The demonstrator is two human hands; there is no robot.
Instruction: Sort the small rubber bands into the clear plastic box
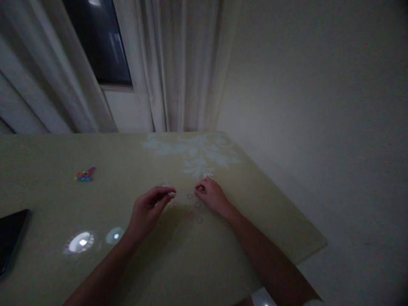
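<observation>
My left hand (148, 208) is closed in a pinch, with a small whitish piece (172, 195) between its fingertips; its kind is too small to make out. Across from it, my right hand (212, 194) has thumb and forefinger pinched close above the tabletop, and whatever they hold is not clear. Several small thin rings lie loose between and below the hands, among them a purplish ring (199, 220) and a pinkish ring (174, 204). A small white looped item (208, 175) sits just behind my right hand. Something clear and thin (163, 184) shows behind my left fingers.
The glossy pale table (248, 263) has a white leaf pattern at its far side. A small pile of colourful pieces (84, 174) lies at the left, and a dark phone or tablet (12, 238) at the left edge. Curtains (188, 63) and a wall (312, 106) stand behind.
</observation>
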